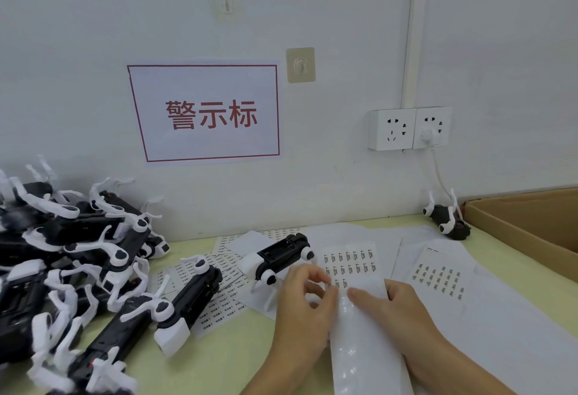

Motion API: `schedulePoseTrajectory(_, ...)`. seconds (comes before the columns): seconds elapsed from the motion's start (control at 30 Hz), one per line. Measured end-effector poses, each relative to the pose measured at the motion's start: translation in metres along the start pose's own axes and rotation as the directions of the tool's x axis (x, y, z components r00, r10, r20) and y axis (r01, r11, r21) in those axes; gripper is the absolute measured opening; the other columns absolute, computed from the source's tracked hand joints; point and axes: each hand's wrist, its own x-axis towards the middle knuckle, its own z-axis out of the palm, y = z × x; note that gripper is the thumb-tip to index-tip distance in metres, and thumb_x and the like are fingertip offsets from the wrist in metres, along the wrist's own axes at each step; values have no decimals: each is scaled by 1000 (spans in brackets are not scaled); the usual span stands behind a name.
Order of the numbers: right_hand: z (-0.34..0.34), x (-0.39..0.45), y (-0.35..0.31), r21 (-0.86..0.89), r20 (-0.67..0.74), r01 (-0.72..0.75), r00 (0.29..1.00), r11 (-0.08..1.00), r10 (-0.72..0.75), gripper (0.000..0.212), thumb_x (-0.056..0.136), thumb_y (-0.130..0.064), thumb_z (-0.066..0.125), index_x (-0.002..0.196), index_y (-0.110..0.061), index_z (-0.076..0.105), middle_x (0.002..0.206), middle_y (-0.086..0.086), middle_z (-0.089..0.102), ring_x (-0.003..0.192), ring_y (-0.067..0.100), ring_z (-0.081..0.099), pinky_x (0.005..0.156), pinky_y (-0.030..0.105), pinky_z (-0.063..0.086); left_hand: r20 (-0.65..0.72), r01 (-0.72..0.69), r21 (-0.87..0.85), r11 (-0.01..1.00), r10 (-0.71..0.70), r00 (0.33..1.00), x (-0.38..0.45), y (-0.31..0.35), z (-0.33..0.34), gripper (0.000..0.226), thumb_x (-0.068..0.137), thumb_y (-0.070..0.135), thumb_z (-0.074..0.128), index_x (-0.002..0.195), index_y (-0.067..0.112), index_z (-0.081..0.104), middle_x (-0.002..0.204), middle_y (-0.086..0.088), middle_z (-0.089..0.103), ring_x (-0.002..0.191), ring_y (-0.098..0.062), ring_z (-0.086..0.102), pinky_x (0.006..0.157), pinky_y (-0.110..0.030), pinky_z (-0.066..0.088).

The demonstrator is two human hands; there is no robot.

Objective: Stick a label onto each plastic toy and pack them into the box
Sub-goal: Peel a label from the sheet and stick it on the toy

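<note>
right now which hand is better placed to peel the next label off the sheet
Left. The left hand has its fingers curled at the labels on the label sheet, beside the toy. The right hand lies flat, pinning the sheet.

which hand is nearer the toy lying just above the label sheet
Left. The left hand sits just right of and below the toy, nearly touching its wheel. The right hand is farther right, resting on the label sheet.
</note>
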Motion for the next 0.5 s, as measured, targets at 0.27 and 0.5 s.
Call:
schedulePoseTrajectory(0.27,0,-2,1,-13,-7,60,998,998,-60,9,84,-20,75,75,-18,78,76,6,76,72,23,73,68,36,56,-7,-315,338,887,337,941,-5,-3,5,6,89,21,73,85,24,71,99,18,49,101,0,50,81,-9,40)
schedulePoseTrajectory(0.5,0,0,2,-33,-4,85,996,996,-85,11,84,-20,75,75,-13,78,79,10,75,77,24,72,76,41,56,86,-406,459,790,415,906,-9,-3,7,13,96,18,61,101,16,73,98,8,63,95,-5,54,83,-18,44)
